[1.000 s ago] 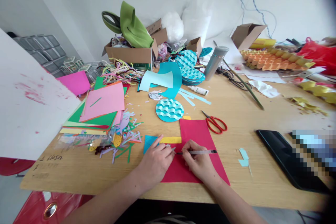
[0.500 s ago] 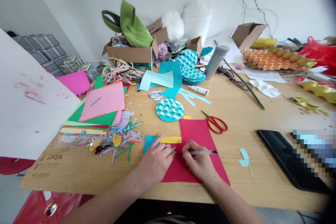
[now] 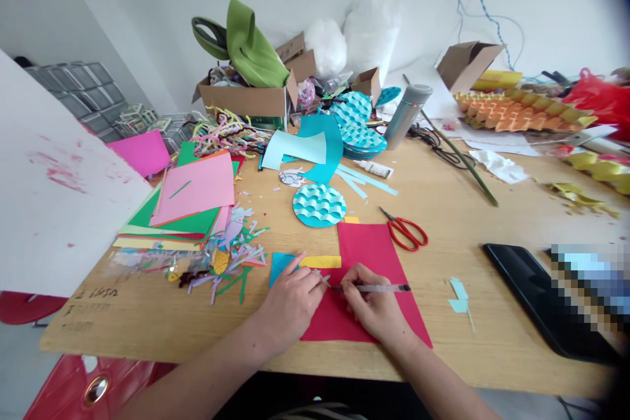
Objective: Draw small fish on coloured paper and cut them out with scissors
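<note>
My right hand [image 3: 371, 298] pinches a pen [image 3: 382, 288], which lies slanted low over a sheet of red paper [image 3: 369, 243]. The pen tip points left, close to the fingers of my left hand [image 3: 295, 292]. That left hand lies over the red sheet's left part with its index finger stretched forward. A small pale piece [image 3: 325, 279] shows at its fingertips, mostly hidden. Beside those fingers are a blue paper piece [image 3: 281, 267] and a yellow paper strip [image 3: 322, 262]. Beyond the red sheet sits a round turquoise disc with wavy paper strips [image 3: 319, 205].
Red-handled scissors [image 3: 407, 233] lie right of the red sheet, with a black phone [image 3: 536, 302] farther right. Paper scraps [image 3: 241, 256] and stacked coloured sheets [image 3: 197, 190] cover the left. A grey flask [image 3: 408, 115] stands behind, near a cardboard box [image 3: 246, 100].
Both hands and the pen hold nearly the same places. The whole view has shifted very slightly; nothing has been picked up or let go.
</note>
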`<state>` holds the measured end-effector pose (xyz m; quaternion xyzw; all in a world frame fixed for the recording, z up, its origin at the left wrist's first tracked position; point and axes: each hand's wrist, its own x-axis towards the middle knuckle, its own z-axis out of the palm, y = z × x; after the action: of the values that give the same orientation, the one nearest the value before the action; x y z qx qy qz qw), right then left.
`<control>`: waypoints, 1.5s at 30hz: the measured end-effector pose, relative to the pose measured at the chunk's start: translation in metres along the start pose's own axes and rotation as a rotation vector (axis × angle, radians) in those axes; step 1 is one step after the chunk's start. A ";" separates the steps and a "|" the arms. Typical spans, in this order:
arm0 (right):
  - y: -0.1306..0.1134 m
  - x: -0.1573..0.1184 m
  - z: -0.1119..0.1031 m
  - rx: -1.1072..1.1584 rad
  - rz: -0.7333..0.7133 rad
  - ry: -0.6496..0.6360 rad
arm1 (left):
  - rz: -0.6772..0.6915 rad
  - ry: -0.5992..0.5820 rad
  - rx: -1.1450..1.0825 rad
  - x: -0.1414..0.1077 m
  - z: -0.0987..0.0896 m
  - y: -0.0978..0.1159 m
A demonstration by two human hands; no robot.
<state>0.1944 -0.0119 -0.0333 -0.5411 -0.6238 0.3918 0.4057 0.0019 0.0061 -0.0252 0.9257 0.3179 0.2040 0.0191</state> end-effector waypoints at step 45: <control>-0.005 -0.004 -0.001 -0.269 -0.201 0.038 | 0.018 0.016 0.048 0.002 0.001 0.000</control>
<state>0.1938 -0.0161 -0.0290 -0.5328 -0.7137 0.2519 0.3786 0.0040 0.0076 -0.0256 0.9271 0.3147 0.2037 -0.0075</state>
